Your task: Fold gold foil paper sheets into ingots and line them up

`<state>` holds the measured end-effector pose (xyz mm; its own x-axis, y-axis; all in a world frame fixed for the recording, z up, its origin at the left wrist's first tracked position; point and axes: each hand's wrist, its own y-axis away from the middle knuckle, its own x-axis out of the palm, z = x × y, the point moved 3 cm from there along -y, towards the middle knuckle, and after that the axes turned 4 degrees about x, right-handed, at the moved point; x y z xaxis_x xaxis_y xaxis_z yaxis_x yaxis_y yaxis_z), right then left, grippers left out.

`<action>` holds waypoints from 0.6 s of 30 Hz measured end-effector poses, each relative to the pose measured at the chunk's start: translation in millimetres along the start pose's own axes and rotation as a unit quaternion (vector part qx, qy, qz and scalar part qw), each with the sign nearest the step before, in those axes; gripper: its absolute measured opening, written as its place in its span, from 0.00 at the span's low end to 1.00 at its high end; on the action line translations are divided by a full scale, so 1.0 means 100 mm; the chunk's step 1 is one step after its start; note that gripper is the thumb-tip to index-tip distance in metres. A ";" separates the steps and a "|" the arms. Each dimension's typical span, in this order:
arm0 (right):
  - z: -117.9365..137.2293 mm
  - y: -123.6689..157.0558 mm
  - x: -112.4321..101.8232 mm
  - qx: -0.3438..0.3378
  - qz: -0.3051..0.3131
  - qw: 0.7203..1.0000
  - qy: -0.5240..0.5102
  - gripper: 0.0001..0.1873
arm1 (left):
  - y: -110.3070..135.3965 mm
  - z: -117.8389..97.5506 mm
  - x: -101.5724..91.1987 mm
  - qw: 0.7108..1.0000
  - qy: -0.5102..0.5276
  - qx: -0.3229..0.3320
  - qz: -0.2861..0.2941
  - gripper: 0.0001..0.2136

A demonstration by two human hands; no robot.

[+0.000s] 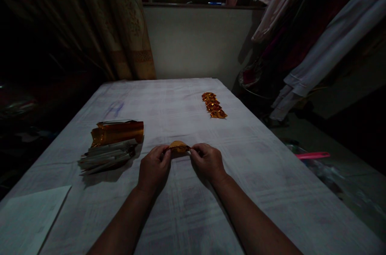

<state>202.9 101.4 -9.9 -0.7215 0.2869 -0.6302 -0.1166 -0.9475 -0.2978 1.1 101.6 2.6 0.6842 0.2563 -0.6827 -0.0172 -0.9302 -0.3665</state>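
A small folded piece of gold foil paper [179, 146] is held just above the cloth-covered table [271, 174], near its middle. My left hand [154, 168] pinches its left end with closed fingers. My right hand [207, 161] pinches its right end the same way. A stack of flat gold and silver foil sheets [111, 144] lies to the left of my left hand. Farther away, to the right of centre, a row of several folded gold paper pieces [214, 105] lies on the table.
A pale sheet of paper [28, 217] lies at the near left corner. A curtain [120, 26] hangs behind the table at the left. Clothes [316, 38] hang at the right. A pink object [312, 155] lies on the floor beyond the right edge.
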 end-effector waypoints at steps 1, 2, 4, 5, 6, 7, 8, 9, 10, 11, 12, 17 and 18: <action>-0.01 -0.01 0.00 0.007 0.000 1.000 0.006 0.09 | 0.00 0.01 0.00 1.000 0.003 -0.002 0.000 0.15; -0.03 -0.02 -0.01 0.018 0.000 1.000 0.011 0.09 | 0.00 0.01 0.01 1.000 0.006 -0.005 0.001 0.15; -0.07 -0.04 -0.02 0.045 -0.002 0.999 0.013 0.09 | -0.01 0.03 0.01 1.000 0.011 -0.015 0.001 0.17; -0.09 -0.05 -0.03 0.059 -0.005 0.998 0.011 0.10 | -0.01 0.03 0.01 1.000 0.014 -0.021 -0.001 0.17; -0.11 -0.07 -0.05 0.070 -0.009 0.997 0.008 0.10 | -0.01 0.04 0.01 0.999 0.018 -0.027 -0.003 0.17; -0.13 -0.08 -0.06 0.079 -0.016 0.997 0.005 0.11 | -0.02 0.05 0.01 0.999 0.024 -0.032 -0.004 0.17; -0.15 -0.10 -0.08 0.087 -0.022 0.996 0.001 0.11 | -0.02 0.05 0.01 0.999 0.029 -0.036 -0.006 0.17; -0.18 -0.12 -0.11 0.096 -0.030 0.995 -0.001 0.12 | -0.02 0.06 0.00 0.999 0.035 -0.039 -0.007 0.17; -0.20 -0.14 -0.13 0.107 -0.038 0.994 -0.001 0.12 | -0.02 0.06 0.00 0.998 0.039 -0.041 -0.009 0.17; -0.22 -0.16 -0.16 0.116 -0.045 0.992 0.002 0.13 | -0.03 0.07 0.00 0.998 0.043 -0.043 -0.010 0.16; -0.25 -0.19 -0.20 0.123 -0.051 0.991 0.006 0.13 | -0.03 0.07 0.00 0.998 0.046 -0.044 -0.011 0.16; -0.38 -0.46 -0.44 0.118 -0.074 0.985 0.099 0.13 | -0.02 0.09 0.01 0.997 0.058 -0.048 -0.016 0.16; -0.40 -0.54 -0.48 0.119 -0.080 0.983 0.114 0.13 | -0.02 0.10 0.02 0.997 0.062 -0.050 -0.017 0.16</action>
<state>271.2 144.1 8.3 -0.5118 0.4333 -0.7418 -0.3918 -0.8862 -0.2474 -4.9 106.3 -4.0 0.7686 0.2593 -0.5848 0.0764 -0.9448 -0.3186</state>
